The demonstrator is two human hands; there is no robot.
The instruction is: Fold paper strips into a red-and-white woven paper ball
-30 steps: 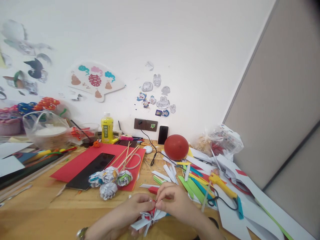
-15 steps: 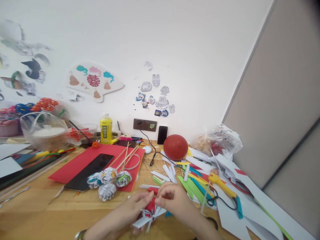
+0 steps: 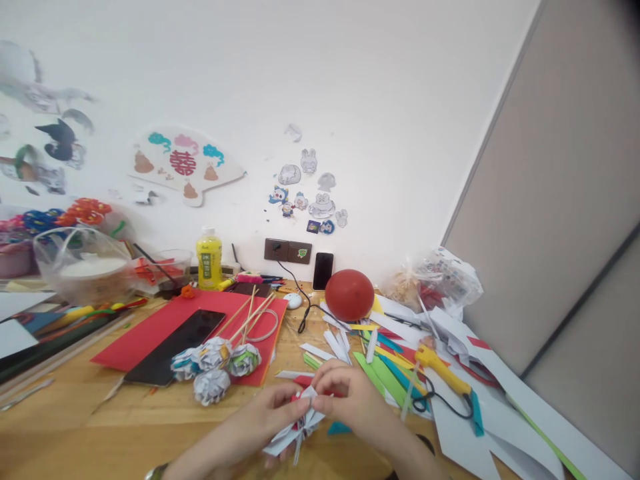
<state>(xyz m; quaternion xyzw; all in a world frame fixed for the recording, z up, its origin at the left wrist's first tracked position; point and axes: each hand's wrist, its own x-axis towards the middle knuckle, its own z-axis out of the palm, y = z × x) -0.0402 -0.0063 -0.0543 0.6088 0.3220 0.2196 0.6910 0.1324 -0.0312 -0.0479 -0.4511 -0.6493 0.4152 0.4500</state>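
Low in the middle of the head view, both my hands are closed on a folded white-and-red paper piece (image 3: 299, 427) with pointed strips sticking out below. My left hand (image 3: 267, 413) holds it from the left, with thumb on top and some fingers underneath. From the right, my right hand (image 3: 345, 400) pinches a white strip of it between thumb and finger. To the left lie paper flowers (image 3: 211, 387) of crumpled white, blue and green paper on wooden sticks (image 3: 253, 317).
A yellow glue gun (image 3: 445, 373) with a black cord lies at right among paper scraps (image 3: 385, 373). Behind are a red balloon (image 3: 349, 295), a phone (image 3: 323, 271) against the wall and a yellow bottle (image 3: 209, 259). Red card (image 3: 130, 340) carries a black tablet-like slab (image 3: 175, 350).
A white strip now covers much of the red middle of the paper piece, under my thumbs. My hands stay nearly in place, and the view has shifted slightly.
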